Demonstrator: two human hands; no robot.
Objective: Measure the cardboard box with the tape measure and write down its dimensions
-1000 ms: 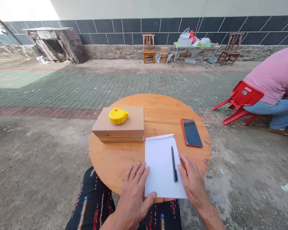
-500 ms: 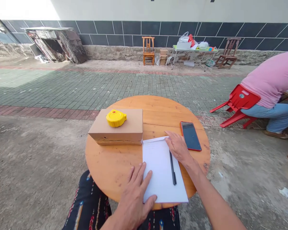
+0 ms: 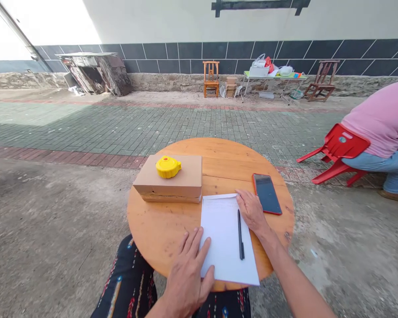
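A white writing pad lies on the round wooden table, with a folded binding strip along its far edge and faint lines of writing near the top. My left hand rests flat over the pad's left edge, fingers spread, thumb near the lower left. At the far right corner, my right hand lies on the pad with its fingers stretched forward, holding nothing visible. A black pen lies lengthwise on the paper, between the hands and apart from their fingers. Just right of my right hand is a dark-screened phone with a red edge.
A cardboard box stands on the table at the left, carrying a yellow round case with a red button. Beyond are a wooden chair and a cluttered folding table. A person in pink sits on a red chair.
The view has tilted up slightly and shifted left, so the scene sits lower and farther right. My right hand has shifted slightly at the pad's corner; the pad and pen stay put.
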